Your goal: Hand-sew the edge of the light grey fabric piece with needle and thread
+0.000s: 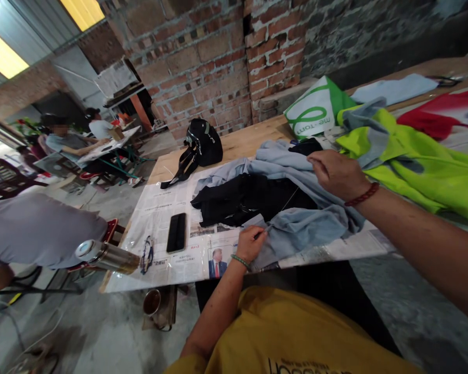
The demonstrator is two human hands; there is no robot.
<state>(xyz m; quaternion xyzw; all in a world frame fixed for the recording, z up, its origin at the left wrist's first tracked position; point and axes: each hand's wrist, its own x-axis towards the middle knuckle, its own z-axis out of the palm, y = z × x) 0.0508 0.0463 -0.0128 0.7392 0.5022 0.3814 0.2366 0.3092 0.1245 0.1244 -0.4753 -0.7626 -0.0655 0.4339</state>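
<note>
A grey-blue garment [308, 228] lies crumpled in front of me, with black cloth [237, 200] bunched on top of it. My left hand [250, 243] is closed at the near left edge of the garment, pinching its fabric between thumb and fingers. Raised over the right side of the cloth, my right hand [337, 175] has its fingertips pressed together. Whatever is in that pinch is too small to make out. A thin pale line, perhaps a thread, crosses the black cloth between the hands.
Newspaper under clear plastic covers the table [152, 278]. On it are a phone [177, 232], glasses [147, 254] and a bottle [108, 256]. A black bag [205, 141], a green-white bag [314, 111] and a neon-yellow garment [425, 161] lie around. People sit at left.
</note>
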